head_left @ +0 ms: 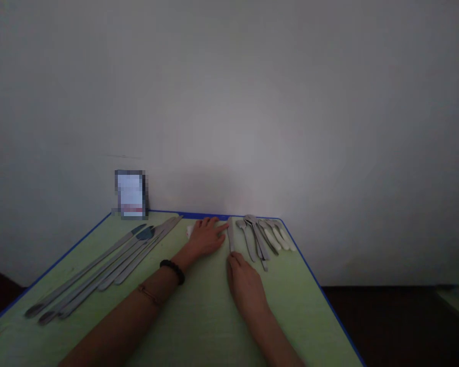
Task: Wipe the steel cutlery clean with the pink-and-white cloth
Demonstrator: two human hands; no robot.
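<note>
My right hand closes round the lower end of a table knife, which lies lengthwise with its blade pointing to the far edge. My left hand rests on the table with its fingers spread. One finger of it reaches right to the blade's tip and seems to touch it. Under and beside this hand a small white thing shows, mostly hidden. Just right of the knife lie a metal spoon and a bunch of metal spoons, followed by several white-handled pieces of cutlery.
On the left, several long metal utensils lie slanting across the green table, which has a blue edge. A lit device with a blurred screen stands at the back left corner. Behind is a plain wall.
</note>
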